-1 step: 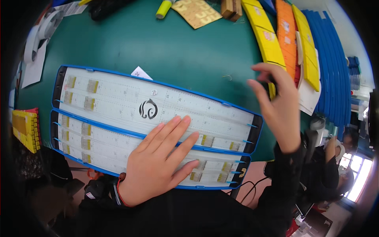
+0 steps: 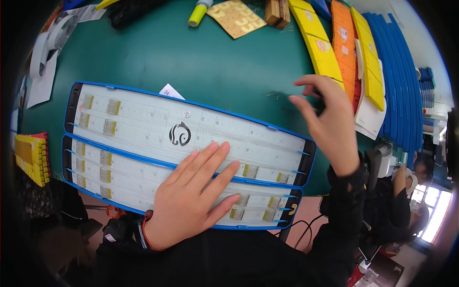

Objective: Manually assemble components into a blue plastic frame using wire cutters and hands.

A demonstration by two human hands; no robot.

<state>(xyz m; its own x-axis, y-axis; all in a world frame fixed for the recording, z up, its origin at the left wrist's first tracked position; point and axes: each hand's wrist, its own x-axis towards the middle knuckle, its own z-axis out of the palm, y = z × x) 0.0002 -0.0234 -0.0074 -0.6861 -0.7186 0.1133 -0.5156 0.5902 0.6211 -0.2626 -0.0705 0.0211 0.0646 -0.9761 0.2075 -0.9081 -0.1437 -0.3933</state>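
A long, flat blue hinged case (image 2: 119, 149) lies spread open on the table, its two white inner panels face up. Small yellow-marked bundles of thin wire-like pieces (image 2: 113, 106) sit in rows near both ends of the panels. My left hand (image 2: 193, 198) rests flat on the case right of the black fish emblem (image 2: 180, 134), fingers stretched. Beyond the case's right part hovers my right hand (image 2: 330, 117), thumb and forefinger apart, the other fingers curled. Just left of its fingertips lies a tiny, thin, bent golden piece (image 2: 272, 94), blurred.
Yellow (image 2: 315, 43) and orange foam strips (image 2: 343, 48) and long blue strips (image 2: 392, 76) line the right side. At the far edge are a yellow-capped marker (image 2: 197, 15), a patterned card (image 2: 236, 18) and a wooden block (image 2: 277, 13). A yellow block stack (image 2: 31, 158) stands left.
My right hand has shifted slightly left, closer to the tiny golden piece. My left hand stays flat on the case. The view has moved a little.
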